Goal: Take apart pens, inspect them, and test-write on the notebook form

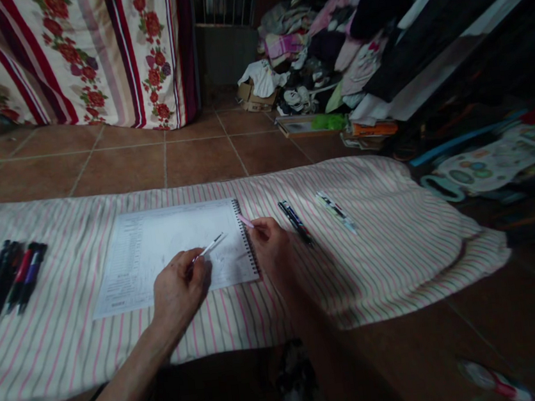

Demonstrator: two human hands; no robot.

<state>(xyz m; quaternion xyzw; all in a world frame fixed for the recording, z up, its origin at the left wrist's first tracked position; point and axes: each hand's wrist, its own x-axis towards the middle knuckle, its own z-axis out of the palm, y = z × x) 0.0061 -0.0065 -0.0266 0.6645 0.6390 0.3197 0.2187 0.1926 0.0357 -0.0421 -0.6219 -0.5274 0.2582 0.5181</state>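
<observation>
My left hand (176,283) is closed around a slim white pen (213,243), whose thin end points up and to the right over the page. A spiral notebook (179,236) lies open beneath it, with a printed sheet and its black coil along the right side. Beside that coil, my right hand (271,244) pinches a slender pink piece (245,221); it looks like a pen part, but my fingers hide its lower end. Just right of this hand rest dark pens (296,224), and farther right lie pale patterned pens (336,212).
A striped cloth (380,252) covers the low table. Several dark, red and purple markers (20,277) lie at its left. Beyond are a tiled floor (195,160), a floral curtain (101,58) and a heap of clothes (322,46). A walker-like toy (495,162) stands right.
</observation>
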